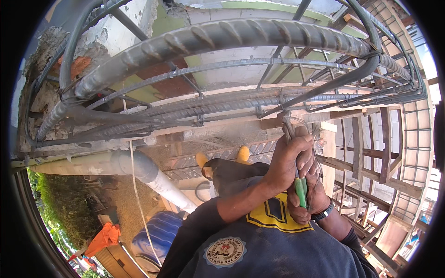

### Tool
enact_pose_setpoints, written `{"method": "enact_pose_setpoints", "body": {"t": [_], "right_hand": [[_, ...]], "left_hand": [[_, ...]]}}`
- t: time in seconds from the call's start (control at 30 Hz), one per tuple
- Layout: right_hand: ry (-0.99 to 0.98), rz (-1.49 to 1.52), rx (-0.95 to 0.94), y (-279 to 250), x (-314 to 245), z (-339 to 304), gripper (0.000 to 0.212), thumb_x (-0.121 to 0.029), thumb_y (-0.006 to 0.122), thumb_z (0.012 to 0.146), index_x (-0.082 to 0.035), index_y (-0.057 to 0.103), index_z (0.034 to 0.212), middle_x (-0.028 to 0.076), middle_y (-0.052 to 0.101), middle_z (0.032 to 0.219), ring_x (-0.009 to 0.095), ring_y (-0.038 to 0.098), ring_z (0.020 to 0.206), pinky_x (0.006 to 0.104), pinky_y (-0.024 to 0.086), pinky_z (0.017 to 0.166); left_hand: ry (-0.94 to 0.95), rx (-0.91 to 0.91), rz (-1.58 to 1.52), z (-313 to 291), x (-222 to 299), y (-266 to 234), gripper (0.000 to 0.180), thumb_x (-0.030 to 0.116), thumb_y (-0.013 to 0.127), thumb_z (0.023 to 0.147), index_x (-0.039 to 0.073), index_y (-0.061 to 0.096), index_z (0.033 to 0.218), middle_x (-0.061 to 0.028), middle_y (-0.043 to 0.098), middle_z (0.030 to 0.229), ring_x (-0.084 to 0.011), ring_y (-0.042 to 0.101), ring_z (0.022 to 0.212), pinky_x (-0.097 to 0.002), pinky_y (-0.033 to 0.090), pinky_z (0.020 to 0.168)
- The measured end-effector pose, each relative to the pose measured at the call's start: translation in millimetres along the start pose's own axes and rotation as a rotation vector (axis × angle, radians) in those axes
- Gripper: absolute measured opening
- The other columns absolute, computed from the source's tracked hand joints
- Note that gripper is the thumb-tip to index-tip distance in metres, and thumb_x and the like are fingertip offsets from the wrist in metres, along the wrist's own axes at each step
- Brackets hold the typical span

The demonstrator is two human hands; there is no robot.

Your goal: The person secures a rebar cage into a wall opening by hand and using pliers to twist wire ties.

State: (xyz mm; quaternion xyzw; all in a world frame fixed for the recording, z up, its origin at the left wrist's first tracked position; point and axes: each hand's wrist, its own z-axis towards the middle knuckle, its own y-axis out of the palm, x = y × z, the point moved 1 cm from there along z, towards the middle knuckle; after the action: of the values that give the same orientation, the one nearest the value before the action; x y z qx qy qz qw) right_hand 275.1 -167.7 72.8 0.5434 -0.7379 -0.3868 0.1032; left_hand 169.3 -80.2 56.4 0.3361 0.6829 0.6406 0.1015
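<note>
Both hands meet in front of my chest, just below a rebar cage. My left hand is closed around grey metal and wire at the upper part of a green-handled hand tool. My right hand, with a dark band on the wrist, has its fingers wrapped around the green handles, which point down. The tool looks like pliers or pincers, but its jaws cannot be made out. Thin loops of tie wire stick out beside my fingers, and grey metal ends rise above the left hand toward the lower bars.
Thick ribbed bars with stirrups cross in front of me. Timber formwork and a mesh-lined beam form stand at the right. A grey pipe, a hanging cord and a blue drum are at the left. My yellow boots are below.
</note>
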Motion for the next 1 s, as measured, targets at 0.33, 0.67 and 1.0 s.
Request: {"method": "enact_pose_setpoints", "body": {"t": [0.33,0.67,1.0], "right_hand": [[-0.667,-0.826,0.659,23,0,-49,0.083,-0.057,0.041,0.084,0.011,0.043,0.132,0.024,0.056,0.123,0.028,0.057,0.11,0.0374,0.044,0.092],[-0.572,-1.257,0.733,53,-21,-54,0.05,-0.015,0.058,0.083,0.009,0.049,0.127,0.028,0.06,0.108,0.036,0.062,0.1,0.0393,0.047,0.087],[-0.638,-1.238,0.895,19,-11,-34,0.036,-0.033,0.057,0.097,0.002,0.055,0.091,0.007,0.051,0.063,0.014,0.048,0.051,0.0305,0.036,0.048]], "left_hand": [[0.224,0.272,0.174,8,-16,21,0.027,0.025,0.05,0.093,0.01,0.041,0.072,0.0017,0.037,0.052,-0.008,0.038,0.039,-0.0238,0.035,0.038],[0.343,0.348,0.276,9,-18,13,0.027,0.026,0.05,0.096,0.009,0.043,0.076,0.0023,0.039,0.055,-0.0067,0.039,0.042,-0.0235,0.036,0.039],[0.359,0.271,0.499,9,-17,11,0.035,0.035,0.059,0.094,0.004,0.047,0.106,0.0027,0.044,0.072,-0.0039,0.047,0.062,-0.0204,0.043,0.055]]}}
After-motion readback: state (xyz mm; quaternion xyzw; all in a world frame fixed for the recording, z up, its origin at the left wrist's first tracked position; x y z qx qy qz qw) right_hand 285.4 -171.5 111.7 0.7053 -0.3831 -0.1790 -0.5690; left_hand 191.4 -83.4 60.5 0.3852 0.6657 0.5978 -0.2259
